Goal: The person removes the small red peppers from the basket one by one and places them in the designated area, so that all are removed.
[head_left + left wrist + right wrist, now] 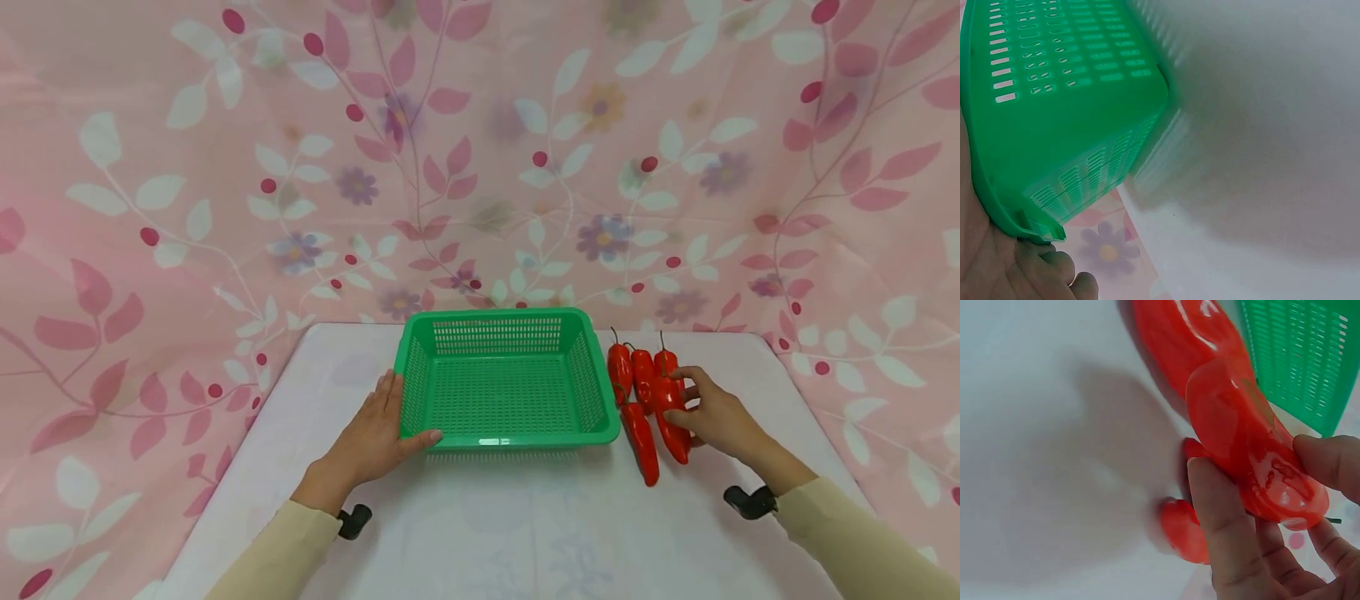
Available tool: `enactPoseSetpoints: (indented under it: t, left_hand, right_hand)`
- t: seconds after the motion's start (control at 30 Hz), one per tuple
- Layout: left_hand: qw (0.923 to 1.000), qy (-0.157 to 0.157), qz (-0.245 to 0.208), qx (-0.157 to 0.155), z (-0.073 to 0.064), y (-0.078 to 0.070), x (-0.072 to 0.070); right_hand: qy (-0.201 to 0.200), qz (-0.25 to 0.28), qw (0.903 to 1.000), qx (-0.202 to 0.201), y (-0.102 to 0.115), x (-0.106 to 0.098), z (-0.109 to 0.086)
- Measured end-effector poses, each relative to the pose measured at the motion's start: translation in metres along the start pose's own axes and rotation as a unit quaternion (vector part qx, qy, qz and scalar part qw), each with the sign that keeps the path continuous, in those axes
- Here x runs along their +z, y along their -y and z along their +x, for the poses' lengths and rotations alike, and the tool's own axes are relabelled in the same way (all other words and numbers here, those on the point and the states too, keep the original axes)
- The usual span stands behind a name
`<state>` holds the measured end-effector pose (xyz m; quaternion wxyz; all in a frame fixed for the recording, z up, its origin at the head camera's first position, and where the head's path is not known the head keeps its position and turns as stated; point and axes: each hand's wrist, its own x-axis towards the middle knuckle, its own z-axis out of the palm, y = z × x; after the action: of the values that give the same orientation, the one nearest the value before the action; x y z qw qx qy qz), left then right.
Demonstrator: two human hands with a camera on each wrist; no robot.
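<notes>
My left hand [373,435] rests on the left rim of a green plastic basket [457,442], fingers straight along its side and the thumb over the front corner. In the left wrist view, its palm and fingers [994,265] touch the rim of the slotted basket [1066,134]. To the right of the basket, my right hand [723,421] pinches a shiny red pepper [670,417] between thumb and fingers. The right wrist view shows this pepper [1229,425] close up, overlapping another red pepper [1185,337] behind it.
Several more red peppers with green stems lie beside the basket, among them a long one [640,442] at the front and one [619,367] against the basket's right side. A white-covered table [480,533] holds everything. Pink floral cloth [480,167] hangs behind it.
</notes>
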<state>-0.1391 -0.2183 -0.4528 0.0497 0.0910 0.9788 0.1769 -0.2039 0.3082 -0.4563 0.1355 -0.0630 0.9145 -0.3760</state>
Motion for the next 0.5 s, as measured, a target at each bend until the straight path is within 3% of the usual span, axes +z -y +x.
enactPoseSetpoints:
  t: [0.5]
  left_hand:
    - [0.9999, 0.003, -0.011, -0.006, 0.000, 0.000, -0.001]
  right_hand:
    - [0.020, -0.014, 0.9984, 0.051, -0.027, 0.016, 0.002]
